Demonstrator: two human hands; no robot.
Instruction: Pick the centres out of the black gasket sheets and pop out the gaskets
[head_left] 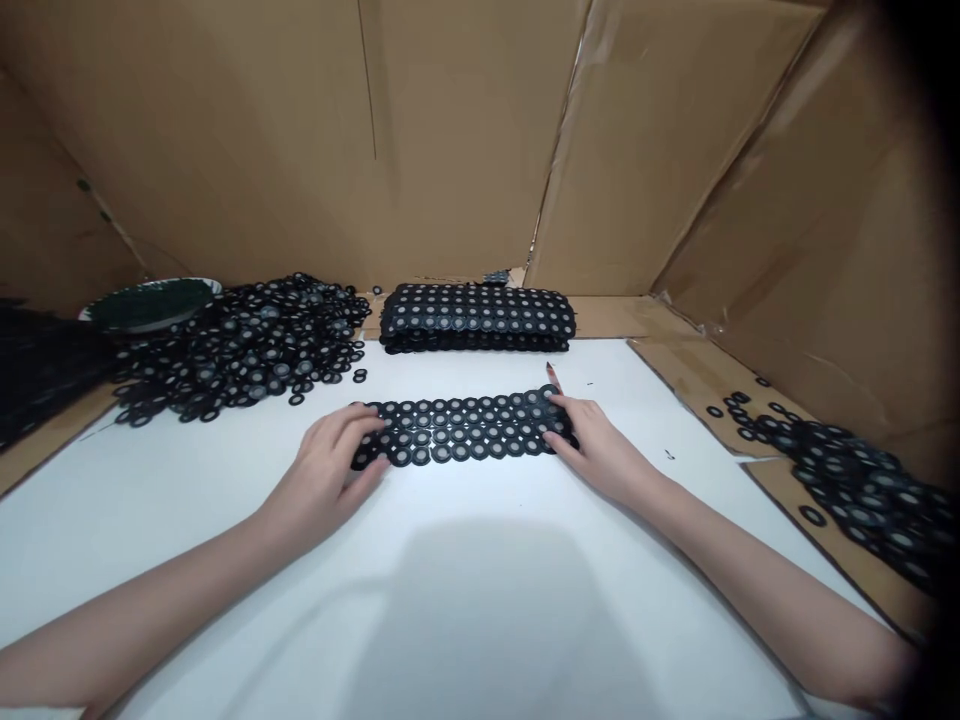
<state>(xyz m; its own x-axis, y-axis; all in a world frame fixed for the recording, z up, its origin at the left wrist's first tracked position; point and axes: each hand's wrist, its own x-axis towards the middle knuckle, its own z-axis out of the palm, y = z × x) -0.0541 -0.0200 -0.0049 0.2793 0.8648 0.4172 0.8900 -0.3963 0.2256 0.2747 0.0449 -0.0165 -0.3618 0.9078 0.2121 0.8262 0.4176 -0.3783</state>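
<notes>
A flat strip of joined black rings with pale grey centres [465,430] lies across the white tabletop in front of me, in several rows. My left hand [334,460] grips its left end, fingers over the far corner and thumb at the near edge. At the opposite end, my right hand [596,445] holds the strip between thumb and fingers, covering the right corner. Just behind that corner a slim pointed tool [553,376] shows in part; its kind is unclear.
Behind the strip stands a folded stack of similar ring strips [480,315]. A heap of loose black rings [262,340] spreads at the back left, beside a dish of dark green material [154,303]. More rings [862,490] lie on cardboard at right. Cardboard walls [465,140] enclose the table.
</notes>
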